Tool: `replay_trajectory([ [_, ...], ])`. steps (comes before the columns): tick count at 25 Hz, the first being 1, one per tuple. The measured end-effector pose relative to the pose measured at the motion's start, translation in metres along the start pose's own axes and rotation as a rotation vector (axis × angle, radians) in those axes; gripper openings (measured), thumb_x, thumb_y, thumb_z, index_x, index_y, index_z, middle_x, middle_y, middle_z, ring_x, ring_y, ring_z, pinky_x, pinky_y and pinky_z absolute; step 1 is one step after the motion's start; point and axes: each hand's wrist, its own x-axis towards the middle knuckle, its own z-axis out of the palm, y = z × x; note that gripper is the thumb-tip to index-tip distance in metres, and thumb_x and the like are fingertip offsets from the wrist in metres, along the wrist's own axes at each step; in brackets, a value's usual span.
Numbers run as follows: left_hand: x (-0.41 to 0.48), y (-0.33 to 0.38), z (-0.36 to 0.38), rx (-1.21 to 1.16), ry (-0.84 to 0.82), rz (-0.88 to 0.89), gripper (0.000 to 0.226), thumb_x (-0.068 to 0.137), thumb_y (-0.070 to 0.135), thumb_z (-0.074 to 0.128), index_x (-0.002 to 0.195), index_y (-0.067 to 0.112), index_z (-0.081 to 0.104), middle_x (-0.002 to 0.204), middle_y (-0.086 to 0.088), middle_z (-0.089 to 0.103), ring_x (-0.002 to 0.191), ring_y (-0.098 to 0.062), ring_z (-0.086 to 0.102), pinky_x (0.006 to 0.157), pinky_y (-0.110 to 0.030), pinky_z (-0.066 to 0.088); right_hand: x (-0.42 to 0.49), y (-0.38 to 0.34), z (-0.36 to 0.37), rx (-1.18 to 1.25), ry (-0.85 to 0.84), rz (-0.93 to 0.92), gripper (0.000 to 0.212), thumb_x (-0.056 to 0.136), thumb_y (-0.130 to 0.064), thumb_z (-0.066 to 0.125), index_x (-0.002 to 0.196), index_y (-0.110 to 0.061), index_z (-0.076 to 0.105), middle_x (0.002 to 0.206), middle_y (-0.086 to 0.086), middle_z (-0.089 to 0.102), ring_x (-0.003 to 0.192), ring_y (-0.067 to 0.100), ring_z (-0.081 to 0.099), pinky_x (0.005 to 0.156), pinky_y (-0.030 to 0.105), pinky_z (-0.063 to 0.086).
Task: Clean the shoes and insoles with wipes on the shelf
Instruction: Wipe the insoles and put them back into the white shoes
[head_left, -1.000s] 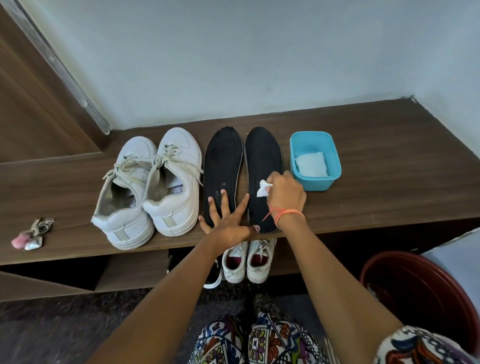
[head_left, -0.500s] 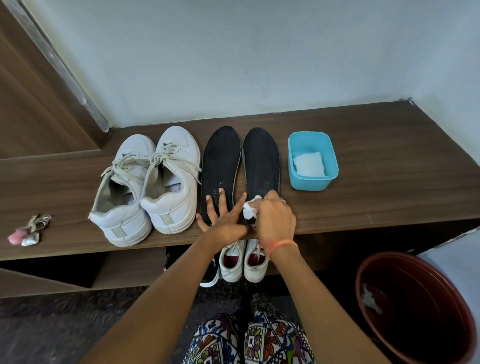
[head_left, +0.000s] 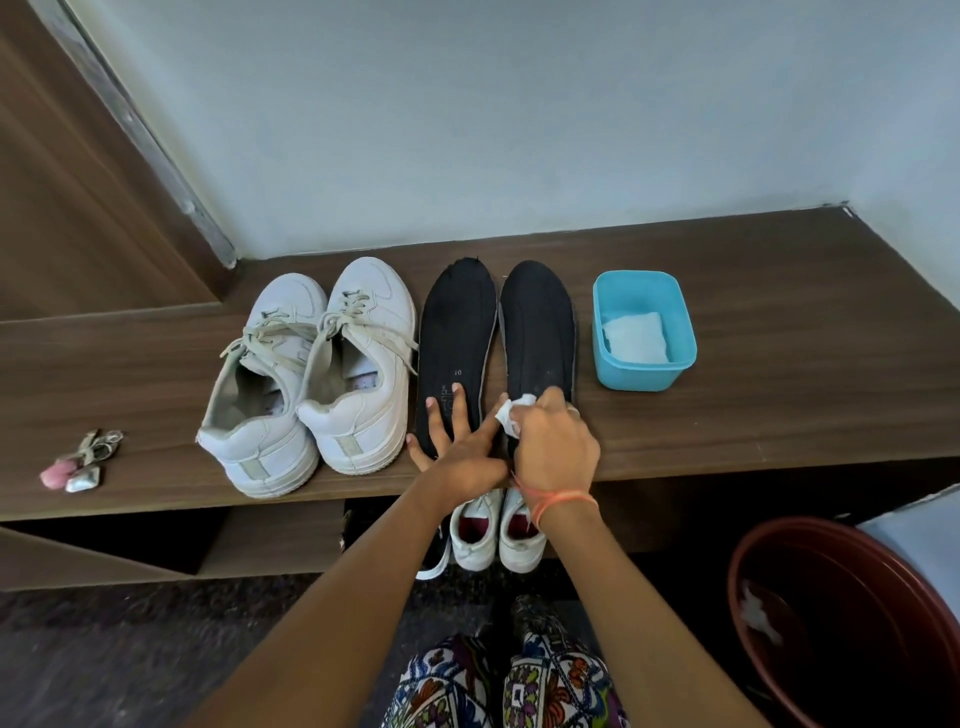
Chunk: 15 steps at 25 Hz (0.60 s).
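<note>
A: Right, start at the fingers (head_left: 540, 402) of the right hand (head_left: 558, 447). They're bunched and pinching a crumpled white wipe (head_left: 511, 422) against the heel end of the right insole (head_left: 537, 332). The left hand (head_left: 462, 441) lies flat, fingers spread, pressing down the heel of the left insole (head_left: 457, 343).

B: What could go wrong from there?

A: Both heels sit close to the front edge of the shelf (head_left: 779, 353). Only the left insole is pinned, so a hard stroke towards the body could, I'd judge, drag the right one off the edge onto the small shoes (head_left: 496, 535) below. The wipe is wadded small too; it may skip patches or slip out of the pinch.

B: And further out?

A: The 2 white sneakers (head_left: 317, 374) stand side by side just left of the insoles, toes to the wall. The blue tub (head_left: 644, 332) with spare wipes sits just right of them, near enough for an elbow to nudge.

B: Anything you can't make out?

A: The wrists cover the insole heels, so I can't tell whether they overhang. Whether the sneakers are cleaned yet is unclear. The brown bucket (head_left: 852, 618) is cut off at the frame's edge, with something white inside, possibly a used wipe. The little pink and silver bits (head_left: 78, 462) at far left are too small to name.
</note>
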Motion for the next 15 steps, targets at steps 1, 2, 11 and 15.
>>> replay_trajectory([
  [1, 0.0, 0.0, 0.001, -0.004, 0.003, 0.001, 0.088, 0.084, 0.015, 0.05, 0.142, 0.054, -0.002, 0.148, 0.007, -0.039, 0.134, -0.025, -0.04, 0.108, -0.057, -0.018, -0.003, 0.0, 0.001, 0.002, 0.006, 0.018, 0.026, 0.095, -0.016, 0.043, 0.113, -0.02, 0.062, 0.12, 0.005, 0.044, 0.112, 0.023, 0.051, 0.081, 0.031, 0.047],
  [2, 0.0, 0.0, 0.001, -0.003, 0.007, 0.002, 0.087, 0.084, 0.016, 0.05, 0.142, 0.055, -0.003, 0.148, 0.007, -0.039, 0.134, -0.025, -0.04, 0.108, -0.057, -0.018, -0.001, -0.002, 0.001, 0.0, 0.006, 0.035, 0.027, 0.096, -0.016, 0.042, 0.114, -0.02, 0.062, 0.12, 0.005, 0.044, 0.111, 0.023, 0.051, 0.081, 0.031, 0.047],
  [11, -0.003, 0.001, -0.004, -0.021, -0.036, 0.025, 0.081, 0.088, 0.045, 0.054, 0.144, 0.049, -0.005, 0.146, 0.006, -0.043, 0.131, -0.026, -0.044, 0.108, -0.057, -0.018, 0.083, -0.016, -0.002, -0.036, 0.019, 0.027, 0.031, 0.096, -0.009, 0.048, 0.124, -0.01, 0.061, 0.124, 0.012, 0.048, 0.116, 0.028, 0.052, 0.091, 0.033, 0.048],
  [15, -0.001, 0.001, -0.003, 0.0, -0.037, 0.011, 0.083, 0.087, 0.045, 0.055, 0.143, 0.05, -0.006, 0.145, 0.006, -0.044, 0.131, -0.026, -0.044, 0.108, -0.057, -0.018, 0.065, -0.012, 0.0, -0.018, 0.036, -0.013, 0.03, 0.096, -0.01, 0.046, 0.124, -0.011, 0.059, 0.122, 0.01, 0.048, 0.115, 0.027, 0.051, 0.09, 0.033, 0.047],
])
